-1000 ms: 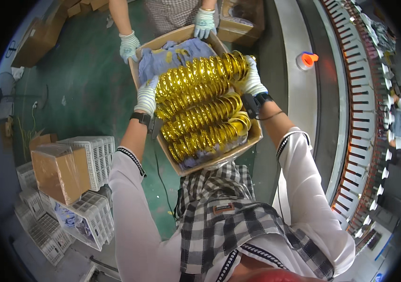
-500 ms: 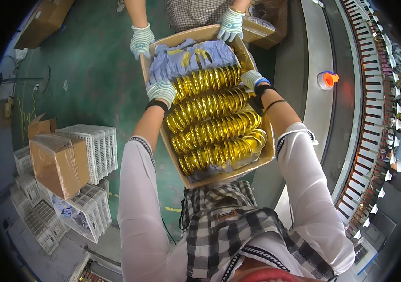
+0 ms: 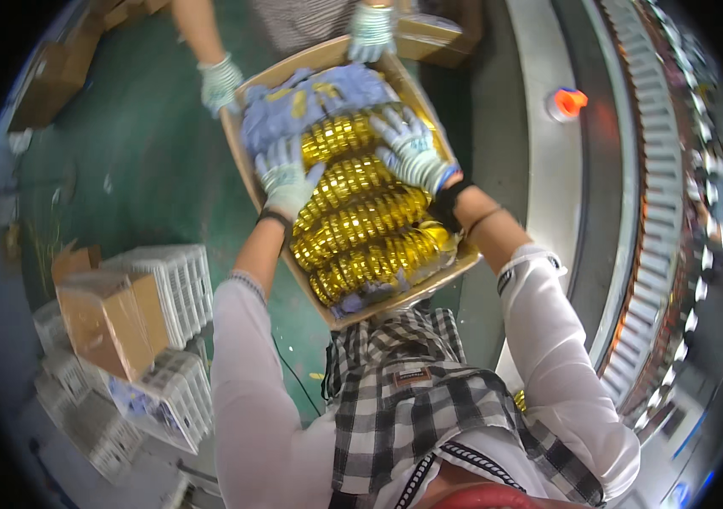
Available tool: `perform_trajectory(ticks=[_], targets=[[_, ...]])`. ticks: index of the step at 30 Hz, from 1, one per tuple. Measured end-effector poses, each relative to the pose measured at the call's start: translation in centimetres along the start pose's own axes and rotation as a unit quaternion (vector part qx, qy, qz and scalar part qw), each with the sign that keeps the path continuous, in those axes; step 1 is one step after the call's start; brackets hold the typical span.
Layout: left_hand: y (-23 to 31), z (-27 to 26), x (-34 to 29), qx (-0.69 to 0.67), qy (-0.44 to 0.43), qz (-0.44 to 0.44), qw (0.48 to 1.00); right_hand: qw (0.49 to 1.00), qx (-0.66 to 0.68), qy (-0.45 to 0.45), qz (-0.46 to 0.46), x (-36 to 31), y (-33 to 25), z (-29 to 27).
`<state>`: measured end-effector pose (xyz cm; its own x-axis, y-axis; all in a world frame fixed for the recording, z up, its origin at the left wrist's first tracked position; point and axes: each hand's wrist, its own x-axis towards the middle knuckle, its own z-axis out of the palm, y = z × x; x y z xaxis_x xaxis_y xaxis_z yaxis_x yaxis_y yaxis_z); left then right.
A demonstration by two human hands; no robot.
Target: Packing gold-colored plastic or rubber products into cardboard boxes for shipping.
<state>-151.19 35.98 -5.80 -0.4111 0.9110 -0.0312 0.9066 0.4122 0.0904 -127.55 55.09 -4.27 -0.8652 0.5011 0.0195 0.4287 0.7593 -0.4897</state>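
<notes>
Two gloved hands lie flat, fingers spread, gripping nothing: the left hand (image 3: pixel 287 174) presses the left ends of the shiny gold ribbed coils (image 3: pixel 361 222), the right hand (image 3: pixel 412 151) their upper right. The coils run crosswise beneath both grips, filling a cardboard box (image 3: pixel 395 293), blue-grey gloves (image 3: pixel 310 106) beyond; a co-worker's gloved hands (image 3: pixel 220 81) hold its far edge.

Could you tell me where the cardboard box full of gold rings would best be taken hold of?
Probably by its long side walls, coming from both sides at once. The cardboard box is open-topped, wide and packed with rows of gold rings, so its rim is the free part; another person's gloved hands already hold the far end.
</notes>
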Motion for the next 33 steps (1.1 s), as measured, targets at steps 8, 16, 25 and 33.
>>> perform_trajectory(ticks=[8, 16, 25, 33], targets=[[26.6, -3.8, -16.3, -0.315, -0.058, 0.134, 0.938, 0.913, 0.170, -0.027, 0.371, -44.5, 4.3, -11.8], [57.8, -9.1, -32.2, -0.345, -0.132, 0.432, 0.823, 0.474, 0.374, 0.385, 0.698, -97.1, -4.9, -13.4], [86.5, -2.6, -63.5, -0.372, -0.331, 0.395, 0.772, 0.433, 0.165, 0.436, 0.772, -138.3, -15.9, -14.1], [116.5, -7.5, -97.3, -0.308, -0.383, 0.582, 0.648, 0.441, -0.151, 0.489, 0.737, -170.9, -10.6, -26.1]])
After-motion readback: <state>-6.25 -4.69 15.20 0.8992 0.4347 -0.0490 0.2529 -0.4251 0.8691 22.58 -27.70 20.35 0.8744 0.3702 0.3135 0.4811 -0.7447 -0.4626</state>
